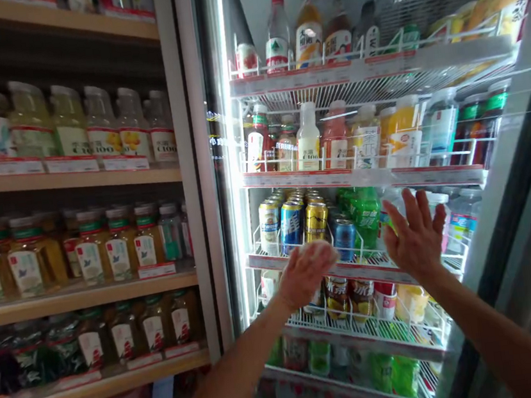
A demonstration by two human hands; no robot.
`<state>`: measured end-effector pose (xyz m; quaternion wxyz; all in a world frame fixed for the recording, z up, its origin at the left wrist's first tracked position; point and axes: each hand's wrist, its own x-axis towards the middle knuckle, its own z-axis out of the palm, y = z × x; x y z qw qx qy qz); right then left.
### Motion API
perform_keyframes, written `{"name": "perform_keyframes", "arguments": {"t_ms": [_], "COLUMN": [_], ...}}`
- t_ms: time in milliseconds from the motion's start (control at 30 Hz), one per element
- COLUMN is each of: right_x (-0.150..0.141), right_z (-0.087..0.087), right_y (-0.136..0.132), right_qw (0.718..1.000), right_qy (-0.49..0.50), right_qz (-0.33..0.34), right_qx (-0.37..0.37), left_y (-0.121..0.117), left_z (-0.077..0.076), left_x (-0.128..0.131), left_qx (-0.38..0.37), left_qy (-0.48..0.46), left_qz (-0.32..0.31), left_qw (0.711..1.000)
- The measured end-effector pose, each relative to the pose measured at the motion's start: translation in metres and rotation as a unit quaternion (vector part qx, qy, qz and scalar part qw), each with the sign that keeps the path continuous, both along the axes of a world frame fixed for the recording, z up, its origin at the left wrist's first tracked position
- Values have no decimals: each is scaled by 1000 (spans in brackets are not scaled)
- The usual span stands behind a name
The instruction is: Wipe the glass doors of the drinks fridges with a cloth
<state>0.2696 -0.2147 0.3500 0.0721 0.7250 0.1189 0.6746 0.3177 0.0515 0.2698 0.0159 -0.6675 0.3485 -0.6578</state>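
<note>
Both my arms reach toward a lit drinks cooler. My left hand [307, 272] is stretched out in front of the can shelf, palm down and slightly blurred, and no held thing shows in it. Around it stand a blue-and-white can [290, 225], a gold can [315, 220] and a dark blue can [345, 239]. My right hand [416, 235] is raised with its fingers spread, holding nothing. It is nearest to the green bottles [365, 216] and partly covers the bottles behind it. Whether either hand touches the shelf, I cannot tell.
Bottles of juice and tea [307, 136] line the upper cooler shelves. Wire racks with price strips [369, 176] jut toward me. The cooler's dark door edge [505, 221] runs down the right. Wooden shelves [84, 299] with several rows of bottles stand at left.
</note>
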Motion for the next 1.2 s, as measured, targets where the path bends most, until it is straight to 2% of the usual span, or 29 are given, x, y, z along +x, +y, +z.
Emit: {"name": "perform_keyframes", "arguments": {"t_ms": [33,67,100,167,233,267,300,367,433,467,500,600,633,667,700,767,800,833,867,900,967,1000,1033,1067,1133,1200], "right_x": [2,3,4,6,6,6,5,4,4,4,4,4,4,4,4,4,3,3,3,3,4,4,4,5,5,4], "right_z": [-4,-6,-6,-6,-5,-4,-4,-4,-5,-5,-5,-6,-6,-6,-6,-6,-6,-6,-6,-6,-6,-6,-6,-6,-5,-6], "right_y": [0,-1,-2,-3,-3,-3,-3,-2,-2,-2,-2,-2,-2,-2,-2,-3,-3,-3,-3,-3,-4,-4,-4,-5,-6,-7], "right_qw": [1000,1000,1000,1000,1000,1000,1000,1000,1000,1000,1000,1000,1000,1000,1000,1000,1000,1000,999,999,999,1000,1000,1000,1000,1000], "right_qy": [-5,-9,-11,-9,-7,-6,-4,-2,3,3,4,5,4,1,-4,-12,-13,-11,-7,-4,-6,-10,-14,-16,-18,-16], "right_qz": [-1,-2,-2,0,3,5,6,11,16,18,18,19,19,18,17,18,21,25,29,30,29,25,22,18,17,25], "right_qx": [0,-2,-5,-7,-1,2,4,9,12,14,17,23,24,22,19,12,11,11,13,14,15,15,14,13,11,9], "left_y": [-2,0,6,21,29,28,24,14,12,16,23,41,42,40,35,24,22,22,25,31,41,44,44,41,34,32], "left_z": [-5,-6,-3,8,18,20,19,13,9,9,12,20,20,17,12,0,-4,-5,-4,0,12,17,20,21,22,25], "left_x": [-1,-1,2,8,14,14,13,10,8,9,11,17,16,14,11,4,2,2,4,6,13,15,17,17,15,15], "left_qx": [65,93,80,-51,-188,-217,-207,-88,25,33,-2,-219,-257,-259,-218,-56,17,58,58,14,-143,-202,-225,-208,-81,33], "left_qy": [-7,-7,2,22,30,32,32,25,13,9,10,25,31,36,36,28,22,14,13,17,28,31,31,27,14,7], "left_qz": [3,7,14,27,25,24,21,10,3,3,9,27,28,27,24,19,19,18,19,24,34,35,32,27,11,-1], "left_qw": [998,996,997,998,981,975,978,996,1000,999,1000,975,965,965,975,998,999,998,998,999,989,978,973,977,997,999]}}
